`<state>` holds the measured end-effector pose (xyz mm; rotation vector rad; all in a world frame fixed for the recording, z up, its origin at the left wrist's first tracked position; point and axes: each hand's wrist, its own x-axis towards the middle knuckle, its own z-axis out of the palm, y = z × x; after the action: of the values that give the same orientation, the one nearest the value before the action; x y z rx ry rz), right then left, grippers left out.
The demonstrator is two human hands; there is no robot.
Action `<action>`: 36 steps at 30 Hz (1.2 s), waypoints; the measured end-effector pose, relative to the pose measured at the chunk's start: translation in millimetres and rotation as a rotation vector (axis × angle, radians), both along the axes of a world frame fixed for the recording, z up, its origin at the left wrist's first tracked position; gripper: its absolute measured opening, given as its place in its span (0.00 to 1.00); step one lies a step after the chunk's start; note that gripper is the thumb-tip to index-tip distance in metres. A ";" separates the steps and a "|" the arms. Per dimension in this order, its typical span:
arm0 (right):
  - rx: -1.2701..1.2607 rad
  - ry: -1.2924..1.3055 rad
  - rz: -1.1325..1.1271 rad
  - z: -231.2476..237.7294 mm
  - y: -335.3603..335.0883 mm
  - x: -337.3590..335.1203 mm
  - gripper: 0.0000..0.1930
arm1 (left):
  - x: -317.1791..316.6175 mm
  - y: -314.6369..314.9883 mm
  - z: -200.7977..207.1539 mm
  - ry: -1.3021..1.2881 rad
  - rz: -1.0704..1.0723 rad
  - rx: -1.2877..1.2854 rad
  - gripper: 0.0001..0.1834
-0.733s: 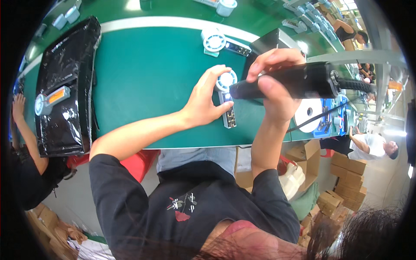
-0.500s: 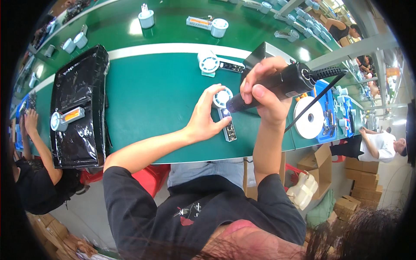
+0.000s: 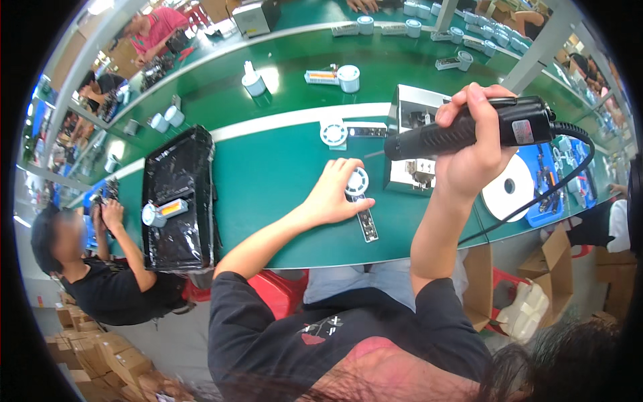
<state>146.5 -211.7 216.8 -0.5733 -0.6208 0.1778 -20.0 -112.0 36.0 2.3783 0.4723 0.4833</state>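
Observation:
My right hand (image 3: 477, 151) is wrapped round a black electric screwdriver (image 3: 429, 139), held roughly level with its bit pointing left. The bit is clear of the small handheld fan (image 3: 358, 181), above and to its right. That fan lies on the green bench with a round white head and an exposed circuit board (image 3: 367, 226) in its handle. My left hand (image 3: 333, 195) grips it, fingers behind the head and thumb across the board's top. Beyond it lies a second opened fan (image 3: 333, 132), untouched. The screwdriver partly hides a silver-and-black box-shaped machine (image 3: 407, 173).
A black plastic-wrapped tray (image 3: 175, 236) at left bears a fan with an orange strip (image 3: 172, 208). On the right are a white reel (image 3: 499, 194) and a blue tray of parts (image 3: 546, 208); the screwdriver's cable (image 3: 566, 191) loops there. Several fans line the far green surface. A co-worker (image 3: 100, 275) sits at left.
My right hand has lifted the screwdriver off the fan's board, up and to the right. My left hand keeps its grip on the fan. The whole view has shifted with my head.

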 end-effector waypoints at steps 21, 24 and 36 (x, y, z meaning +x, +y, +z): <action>-0.391 -0.182 0.089 -22.8 55.5 54.3 0.19 | 138.1 85.3 203.8 -0.566 0.110 0.809 0.31; -0.337 -0.073 0.200 -19.4 54.2 62.2 0.21 | 162.4 86.7 205.6 -0.666 0.107 0.934 0.35; -0.220 -0.069 0.274 -25.7 56.9 61.8 0.27 | 156.8 60.0 184.2 -0.765 0.362 0.646 0.43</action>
<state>208.3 -154.8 191.1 -0.7077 -0.7510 0.4898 136.8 -52.0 220.2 2.4116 0.4172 1.8498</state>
